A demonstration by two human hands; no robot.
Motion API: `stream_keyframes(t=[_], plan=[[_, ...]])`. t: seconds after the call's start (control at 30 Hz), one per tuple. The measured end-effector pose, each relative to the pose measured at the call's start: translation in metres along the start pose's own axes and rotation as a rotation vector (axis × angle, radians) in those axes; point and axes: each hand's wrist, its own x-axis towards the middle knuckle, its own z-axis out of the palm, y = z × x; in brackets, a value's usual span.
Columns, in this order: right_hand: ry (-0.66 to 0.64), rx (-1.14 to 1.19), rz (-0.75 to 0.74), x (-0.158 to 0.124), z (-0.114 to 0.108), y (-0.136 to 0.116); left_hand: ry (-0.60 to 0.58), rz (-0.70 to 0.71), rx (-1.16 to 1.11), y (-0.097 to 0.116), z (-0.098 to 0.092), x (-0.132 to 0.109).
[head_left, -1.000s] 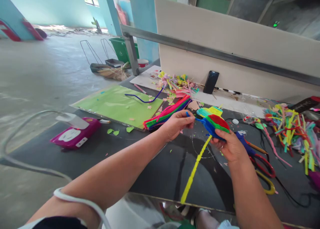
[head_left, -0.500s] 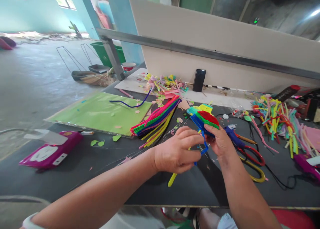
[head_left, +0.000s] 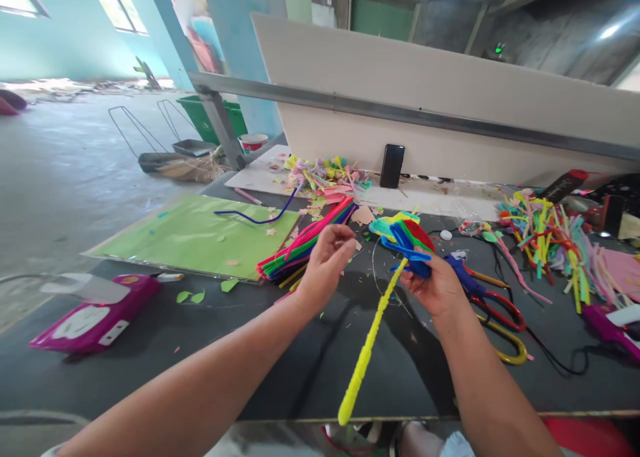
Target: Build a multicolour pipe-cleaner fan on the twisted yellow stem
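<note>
My right hand (head_left: pixel 436 287) grips a colourful fuzzy piece (head_left: pixel 407 240) with red, green and blue parts. A long yellow fuzzy stem (head_left: pixel 369 344) runs down from it towards the table's front edge. My left hand (head_left: pixel 327 260) is raised over the front of a bundle of pipe cleaners (head_left: pixel 305 244), apart from the colourful piece. Its fingers are bent, and nothing shows between them. A yellow and turquoise piece (head_left: pixel 387 224) lies just behind the held one.
Scissors (head_left: pixel 505 310) lie right of my right hand. Green sheets in clear wrap (head_left: pixel 200 237), a purple packet (head_left: pixel 100 314) and a single dark blue pipe cleaner (head_left: pixel 250 217) are on the left. A phone (head_left: pixel 393 166) leans at the back. Coloured pieces (head_left: pixel 545 237) are heaped at right.
My left hand has moved left and up, away from the colourful piece. The yellow stem, mostly hidden before, now shows at full length. The view has shifted slightly.
</note>
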Motion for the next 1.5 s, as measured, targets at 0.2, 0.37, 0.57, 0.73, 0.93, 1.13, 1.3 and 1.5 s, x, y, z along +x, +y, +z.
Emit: stream_keyframes(t=[0.2, 0.37, 0.57, 0.73, 0.93, 1.13, 1.3, 1.5], plan=[[0.02, -0.041, -0.064, 0.006, -0.001, 0.01, -0.341, -0.208, -0.061, -0.028, 0.018, -0.008], [-0.038, -0.049, -0.067, 0.003, 0.007, 0.015, -0.272, -0.229, -0.028, -0.027, 0.022, -0.012], [-0.057, -0.012, -0.072, 0.003, 0.008, 0.018, -0.348, -0.282, 0.081, -0.04, 0.021, -0.008], [-0.223, -0.038, -0.118, 0.001, 0.009, 0.018, -0.5, -0.354, 0.148, -0.049, 0.031, -0.015], [-0.267, -0.081, -0.096, -0.004, 0.009, 0.015, -0.501, -0.36, 0.105, -0.036, 0.021, -0.01], [-0.169, -0.193, -0.097, -0.002, 0.008, 0.017, -0.361, -0.317, -0.261, -0.016, 0.013, -0.004], [-0.148, -0.245, -0.109, 0.001, 0.007, 0.022, -0.394, -0.364, -0.324, -0.018, 0.02, -0.01], [-0.19, -0.388, -0.083, -0.005, 0.01, 0.015, -0.392, -0.352, -0.375, -0.022, 0.012, -0.005]])
